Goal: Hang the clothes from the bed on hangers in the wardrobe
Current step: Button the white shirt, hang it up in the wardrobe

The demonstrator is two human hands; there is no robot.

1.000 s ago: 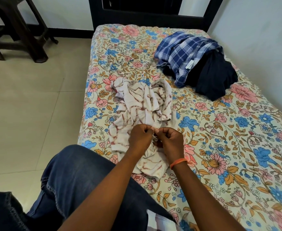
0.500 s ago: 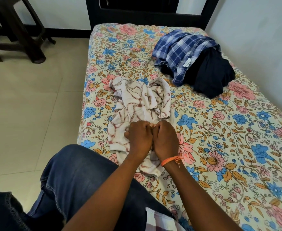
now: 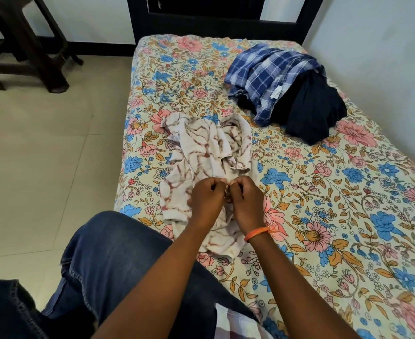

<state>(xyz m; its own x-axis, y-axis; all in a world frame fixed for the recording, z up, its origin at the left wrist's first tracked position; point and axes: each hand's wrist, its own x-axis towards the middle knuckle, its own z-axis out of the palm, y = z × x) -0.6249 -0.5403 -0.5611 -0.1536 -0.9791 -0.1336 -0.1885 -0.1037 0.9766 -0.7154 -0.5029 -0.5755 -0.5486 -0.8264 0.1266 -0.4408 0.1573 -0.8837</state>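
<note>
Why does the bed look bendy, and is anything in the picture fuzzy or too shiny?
In the head view the wide lens bows the bed's edges and the wall line; light is soft and even, with no glare; the white patterned shirt looks sharp, and where the left hand and right hand pinch it, detail is too small to tell.

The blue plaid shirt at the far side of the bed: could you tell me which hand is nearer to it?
Right. The right hand lies on the side toward the blue plaid shirt; the left hand, close beside it, is slightly farther. Both pinch the white patterned shirt.
</note>
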